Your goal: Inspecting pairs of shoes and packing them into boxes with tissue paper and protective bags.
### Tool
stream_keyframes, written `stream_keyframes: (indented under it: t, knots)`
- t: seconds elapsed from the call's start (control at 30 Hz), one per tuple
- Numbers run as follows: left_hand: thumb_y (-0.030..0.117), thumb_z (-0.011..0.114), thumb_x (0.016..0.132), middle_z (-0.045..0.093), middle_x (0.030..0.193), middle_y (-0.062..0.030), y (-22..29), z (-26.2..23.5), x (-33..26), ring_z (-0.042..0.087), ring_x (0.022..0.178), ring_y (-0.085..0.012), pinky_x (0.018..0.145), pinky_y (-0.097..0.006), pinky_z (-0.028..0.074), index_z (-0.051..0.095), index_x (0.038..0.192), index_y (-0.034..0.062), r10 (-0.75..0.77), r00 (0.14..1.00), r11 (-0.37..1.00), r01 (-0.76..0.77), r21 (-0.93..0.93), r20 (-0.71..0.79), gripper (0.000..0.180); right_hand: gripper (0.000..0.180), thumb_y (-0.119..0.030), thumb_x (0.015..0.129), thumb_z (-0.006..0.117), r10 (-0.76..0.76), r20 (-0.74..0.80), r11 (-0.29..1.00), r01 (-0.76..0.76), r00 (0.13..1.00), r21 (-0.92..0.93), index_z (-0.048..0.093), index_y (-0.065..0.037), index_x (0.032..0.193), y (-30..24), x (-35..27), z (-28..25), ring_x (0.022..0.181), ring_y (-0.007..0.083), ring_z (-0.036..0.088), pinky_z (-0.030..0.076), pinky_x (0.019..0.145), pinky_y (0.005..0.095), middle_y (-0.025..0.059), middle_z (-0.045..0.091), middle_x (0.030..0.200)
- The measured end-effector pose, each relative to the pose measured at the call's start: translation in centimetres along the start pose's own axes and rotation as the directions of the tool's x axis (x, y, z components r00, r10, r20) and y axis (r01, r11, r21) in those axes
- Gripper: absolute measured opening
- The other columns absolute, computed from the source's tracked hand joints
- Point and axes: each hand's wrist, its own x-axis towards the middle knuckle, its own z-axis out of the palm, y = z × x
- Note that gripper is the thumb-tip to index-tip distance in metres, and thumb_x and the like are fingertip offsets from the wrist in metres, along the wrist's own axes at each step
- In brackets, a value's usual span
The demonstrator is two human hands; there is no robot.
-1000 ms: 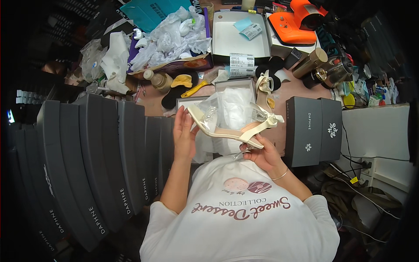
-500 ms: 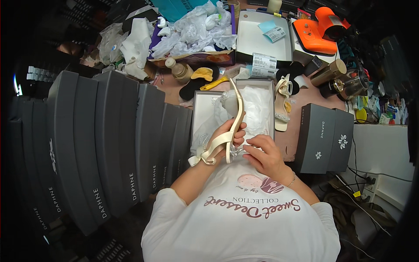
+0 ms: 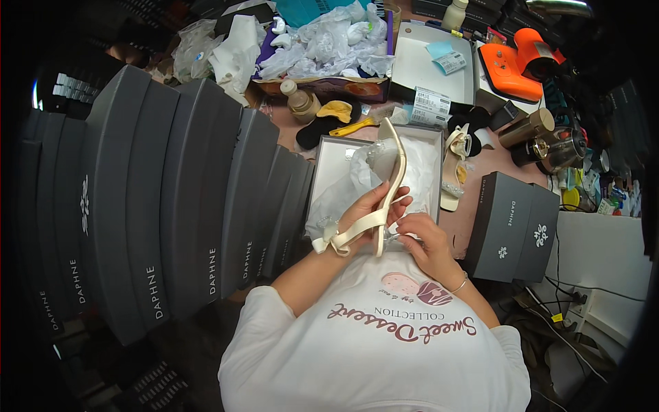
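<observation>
My left hand (image 3: 367,206) grips a cream sandal (image 3: 399,168), which stands on edge with its toe pointing away and its heel end near my shirt. A cream ankle strap with a bow hangs over that wrist. With fingers bent together, my right hand (image 3: 429,240) works at the sandal's heel end, on a bit of clear plastic wrap (image 3: 390,235). Its fingertips partly hide the wrap. Beneath and beyond the sandal lies an open shoe box (image 3: 331,152) with white tissue paper (image 3: 422,161). Right of the box, the matching sandal (image 3: 450,172) with pearl straps rests on the table.
Dark grey shoe boxes (image 3: 199,192) stand in a row at left, with two more (image 3: 511,226) at right. Behind are a purple box of crumpled plastic (image 3: 322,86), a yellow-handled brush (image 3: 353,127), a bottle (image 3: 300,101), label sheets (image 3: 430,106) and an orange device (image 3: 508,72).
The whole view has shifted, so the table items appear further right. My left hand still holds the sandal; my right fingers have drawn closer together at its heel end.
</observation>
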Motion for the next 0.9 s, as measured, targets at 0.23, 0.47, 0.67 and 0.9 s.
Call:
stream_keyframes:
  t: [0.23,0.47,0.67,0.9]
  knots:
    - [0.009,0.055,0.092,0.062,0.102,-0.0169,-0.1,-1.5,0.0,0.065,0.088,-0.027,0.073,-0.04,0.058,0.037,0.123,0.0087,0.339,0.813,0.927,-0.203,0.315,-0.473,0.036,0.055,-0.023,0.088,0.062,0.27,-0.078,0.929,-0.238,0.96,0.283,0.044,0.002,0.133,0.2,-0.8,-1.9,0.123,0.0303,0.049,0.038,0.102,0.0379,0.0208,0.05,0.131]
    - [0.013,0.043,0.096,0.047,0.121,-0.0112,-2.8,-0.1,-0.7,0.056,0.106,-0.0242,0.083,-0.042,0.055,0.032,0.127,0.0175,0.468,0.811,0.866,-0.343,0.364,-0.352,0.034,0.092,-0.04,0.079,0.071,0.151,0.15,0.938,-0.093,0.977,-0.335,0.021,0.002,0.144,-2.9,2.0,0.9,0.13,0.0425,0.035,0.031,0.107,0.0439,0.0332,0.031,0.14]
    - [0.016,0.037,0.098,0.041,0.135,-0.0129,-7.6,1.5,-1.4,0.045,0.121,-0.0197,0.101,-0.032,0.037,0.02,0.143,0.0053,0.308,0.951,0.845,-0.263,0.466,-0.023,0.05,0.086,-0.029,0.081,0.07,0.443,0.112,0.829,-0.454,0.89,0.328,0.02,0.004,0.143,2.7,-3.8,-0.6,0.131,0.0369,0.036,0.031,0.107,0.0394,0.0292,0.035,0.138]
    - [0.009,0.05,0.093,0.049,0.127,-0.0133,-8.8,3.5,0.2,0.05,0.116,-0.0185,0.098,-0.03,0.041,0.044,0.131,-0.0006,0.035,0.967,0.347,-0.25,0.904,0.254,0.04,0.057,-0.013,0.083,0.066,0.521,-0.231,0.844,-0.455,0.821,0.284,0.038,0.003,0.131,2.2,-8.8,0.8,0.105,0.0243,0.056,0.045,0.091,0.0325,0.0123,0.056,0.115]
